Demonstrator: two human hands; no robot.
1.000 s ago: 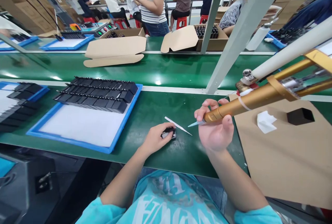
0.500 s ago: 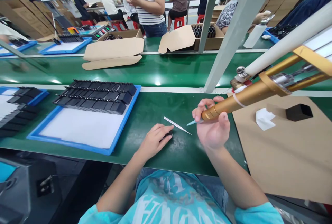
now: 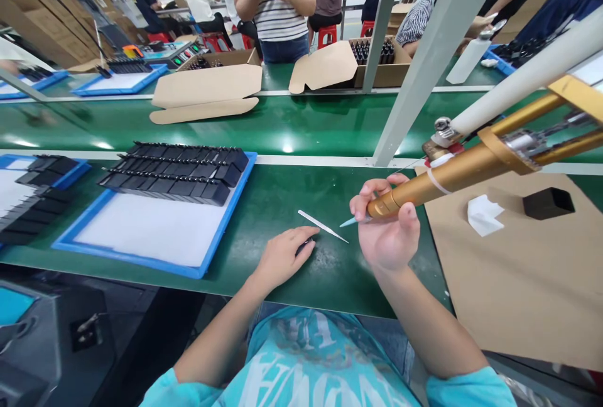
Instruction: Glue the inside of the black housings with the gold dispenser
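My left hand point(image 3: 282, 255) lies on the green bench with its fingers over a small black part point(image 3: 306, 245), which is mostly hidden under them. My right hand point(image 3: 389, 228) is wrapped round the gold barrel of a glue dispenser gun point(image 3: 447, 174); its pale blue tip point(image 3: 347, 222) points left, just above the bench and a short way right of the black part. White tweezers point(image 3: 323, 226) lie on the bench between the two hands.
A blue-rimmed tray point(image 3: 155, 231) with rows of black parts point(image 3: 174, 171) sits to the left, another tray point(image 3: 28, 187) further left. A brown cardboard sheet point(image 3: 518, 269) at right carries a white wipe point(image 3: 481, 214) and a black block point(image 3: 548, 202). A grey post point(image 3: 424, 61) rises behind. Other people work beyond the conveyor.
My left hand has flattened over the small black part, hiding most of it. The right hand and dispenser stay almost in place.
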